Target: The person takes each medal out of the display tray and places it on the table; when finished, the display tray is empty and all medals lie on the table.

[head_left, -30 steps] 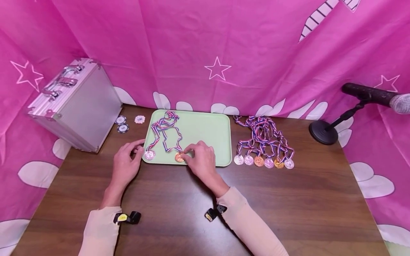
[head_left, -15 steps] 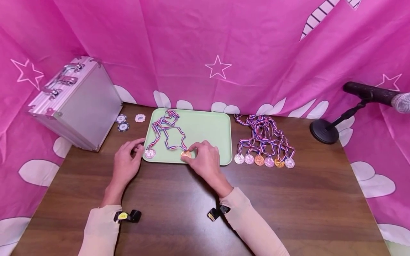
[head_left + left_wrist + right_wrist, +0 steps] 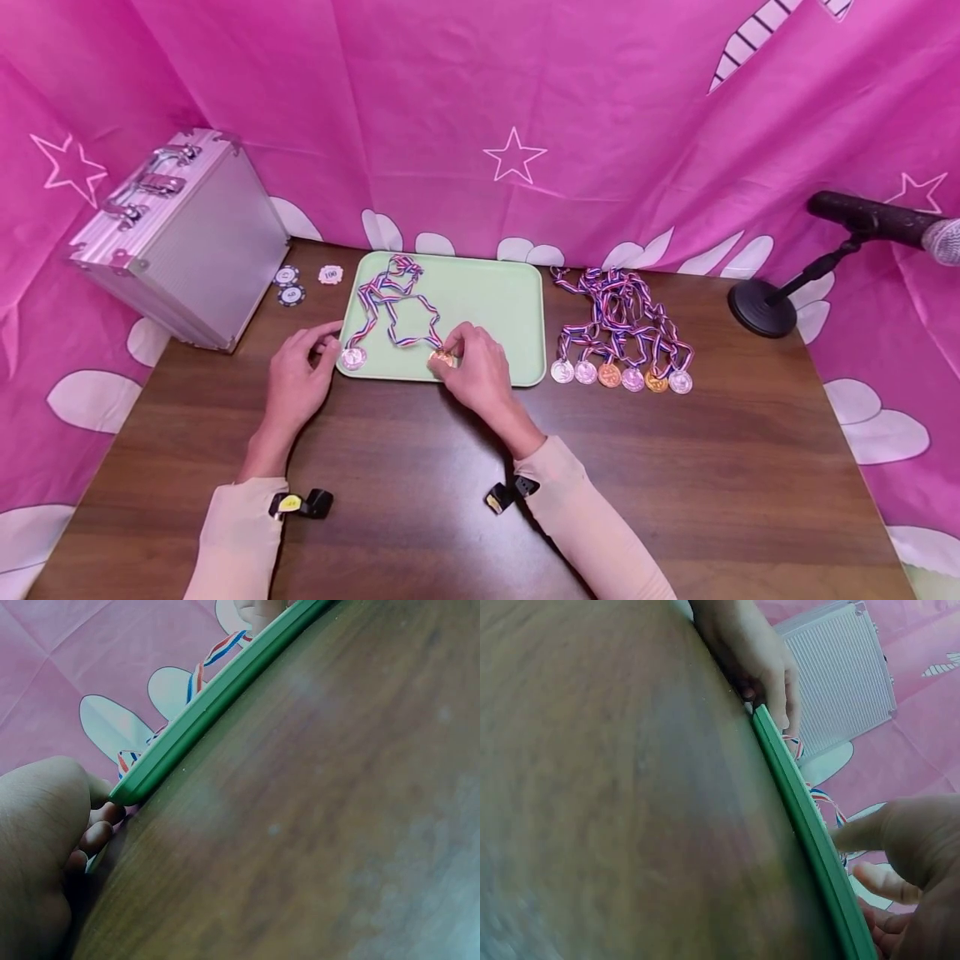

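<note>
A light green tray point(image 3: 495, 283) lies on the table with two medals on striped red, white and blue ribbons in it. The silvery-pink medal point(image 3: 354, 358) rests at the tray's front left corner. My right hand point(image 3: 478, 367) holds the bronze-coloured medal point(image 3: 440, 358) near the front rim, thumb and fingers at its edge and partly covering it. Its ribbon point(image 3: 412, 342) trails back to a bunch at the rear left. My left hand point(image 3: 300, 367) grips the tray's left side near the front corner; the left wrist view shows thumb and curled fingers point(image 3: 97, 836) at that corner.
Right of the tray, several medals point(image 3: 609, 375) lie in a row, their ribbons point(image 3: 618, 308) heaped behind. A silver case point(image 3: 187, 242) stands at the left, with poker chips point(image 3: 291, 295) beside it. A microphone point(image 3: 877, 221) on a round-based stand is at the right.
My right hand has slid the bronze-coloured medal to the right along the tray's front, drawing its ribbon with it. The left hand keeps its place at the tray's left side.
</note>
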{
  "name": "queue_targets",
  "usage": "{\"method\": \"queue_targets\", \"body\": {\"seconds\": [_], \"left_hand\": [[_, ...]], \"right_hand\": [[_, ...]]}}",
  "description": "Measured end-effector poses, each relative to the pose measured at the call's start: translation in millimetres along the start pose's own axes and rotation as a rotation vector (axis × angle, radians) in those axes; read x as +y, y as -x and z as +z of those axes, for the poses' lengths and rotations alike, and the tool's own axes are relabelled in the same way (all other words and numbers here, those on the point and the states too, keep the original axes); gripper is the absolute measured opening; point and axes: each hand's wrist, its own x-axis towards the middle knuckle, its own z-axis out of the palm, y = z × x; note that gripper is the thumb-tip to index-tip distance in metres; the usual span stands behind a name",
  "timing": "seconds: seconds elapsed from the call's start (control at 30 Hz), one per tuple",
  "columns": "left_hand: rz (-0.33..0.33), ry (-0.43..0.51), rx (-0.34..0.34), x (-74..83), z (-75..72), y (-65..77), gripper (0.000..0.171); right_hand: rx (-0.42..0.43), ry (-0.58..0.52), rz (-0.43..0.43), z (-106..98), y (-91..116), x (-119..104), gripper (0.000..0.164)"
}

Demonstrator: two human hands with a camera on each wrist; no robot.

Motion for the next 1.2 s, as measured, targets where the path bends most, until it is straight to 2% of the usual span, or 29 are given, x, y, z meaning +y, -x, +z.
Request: {"method": "queue_targets", "body": {"seconds": [0.17, 0.27, 0.37, 0.57, 0.7, 0.93, 1.07, 1.2], "left_hand": [[0.007, 0.003, 0.004, 0.3, 0.0, -0.5, 0.029], [0.01, 0.003, 0.007, 0.2, 0.2, -0.4, 0.029], [0.006, 0.002, 0.004, 0.3, 0.3, -0.4, 0.029], [0.004, 0.004, 0.002, 0.1, 0.0, -0.1, 0.029], [0.017, 0.015, 0.008, -0.1, 1.2, -0.3, 0.029], [0.009, 0.013, 0.001, 0.5, 3.2, -0.4, 0.029], [0.005, 0.016, 0.002, 0.5, 2.3, -0.9, 0.029], [-0.002, 0.019, 0.001, 0.4, 0.1, 0.1, 0.029]], "right_hand": [[0.029, 0.105, 0.019, 2.9, -1.0, -1.6, 0.048], [0.029, 0.126, -0.002, 4.1, -1.2, -0.3, 0.044], [0.038, 0.079, -0.03, 4.6, -1.5, 3.9, 0.038], [0.01, -0.065, -0.066, -12.0, -5.3, 5.1, 0.017], [-0.008, -0.156, -0.032, -34.6, -10.5, 0.5, 0.004], [0.008, -0.603, 0.085, -77.3, -13.3, -5.4, 0.012], [0.04, -0.732, 0.083, -94.8, -11.1, -9.3, 0.016], [0.062, -0.781, 0.062, -107.1, -7.2, -14.2, 0.016]]}}
